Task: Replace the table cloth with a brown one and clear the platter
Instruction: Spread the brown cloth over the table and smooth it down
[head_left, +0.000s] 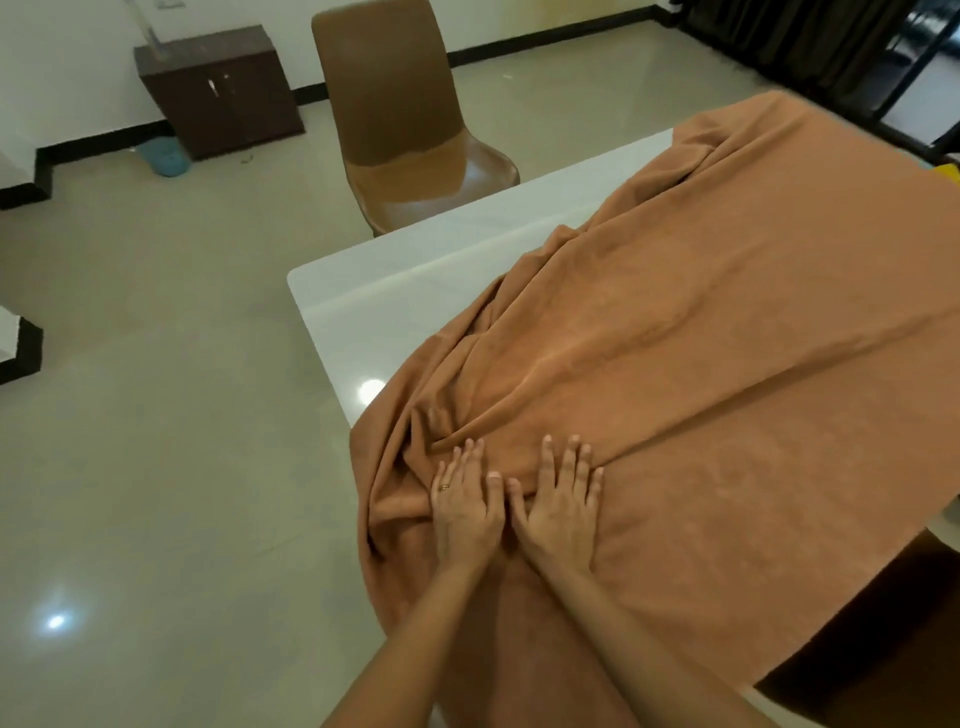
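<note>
1. Two hands lie flat on the brown cloth (701, 322) near the table's close edge, side by side, thumbs almost touching.
2. I see my left hand (466, 506) with fingers spread, palm down, a ring (444, 487) on one finger, gripping nothing.
3. I see my right hand (561, 504) spread the same way, palm pressed on the fabric.
4. Cloth covers most of the white table (363, 291), bunched in folds toward the left, with a bare strip along the left side.
5. I see a brown chair (400, 119) standing at the table's far side and a dark cabinet (218, 93) against the wall.
</note>
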